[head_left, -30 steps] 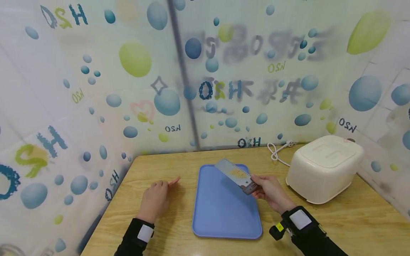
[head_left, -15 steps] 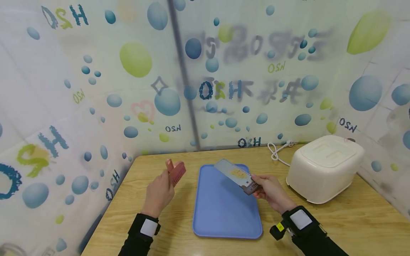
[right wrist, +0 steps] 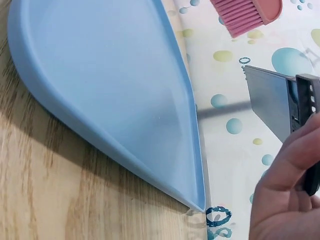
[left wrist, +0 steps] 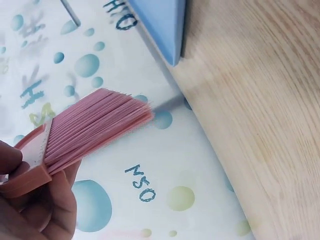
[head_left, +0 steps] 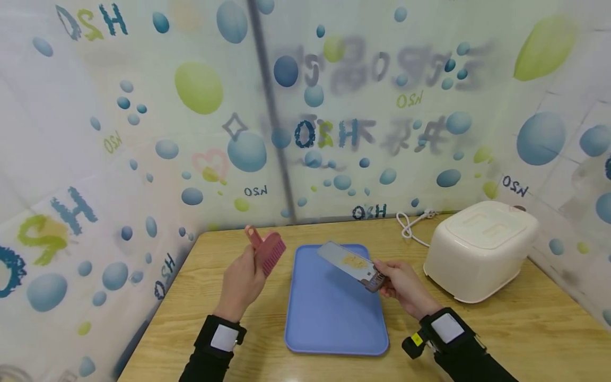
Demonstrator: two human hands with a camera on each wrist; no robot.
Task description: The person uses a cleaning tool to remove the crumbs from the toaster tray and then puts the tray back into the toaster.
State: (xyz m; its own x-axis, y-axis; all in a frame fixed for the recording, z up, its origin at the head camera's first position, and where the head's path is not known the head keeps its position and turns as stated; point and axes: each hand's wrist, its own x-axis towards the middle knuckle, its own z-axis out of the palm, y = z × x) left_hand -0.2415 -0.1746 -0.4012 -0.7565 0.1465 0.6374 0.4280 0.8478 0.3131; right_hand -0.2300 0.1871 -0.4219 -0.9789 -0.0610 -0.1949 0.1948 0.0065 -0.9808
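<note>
In the head view my left hand [head_left: 238, 289] grips a pink bristle brush [head_left: 271, 253], held over the wood left of the blue tray. Its bristles [left wrist: 100, 127] spread out towards the middle of the left wrist view. My right hand [head_left: 404, 287] pinches the dark end of a flat grey toaster crumb tray [head_left: 346, 260], with pale yellow crumbs [head_left: 355, 260] scattered on top. This crumb tray is raised over the blue tray [head_left: 336, 329], which lies on the table. Seen from the right wrist, the crumb tray [right wrist: 270, 100] shows its thin side.
A cream toaster [head_left: 477, 254] stands on the right of the wooden table [head_left: 267, 355], close to my right hand. Its white cord [head_left: 409, 228] lies coiled behind it. A patterned curtain [head_left: 334, 175] rises along the back edge, and similar sheeting hangs at both sides.
My left hand was low over the table with the brush hidden; it has turned and lifted the brush into view, then moved right towards the blue tray. My right hand stays nearly still.
</note>
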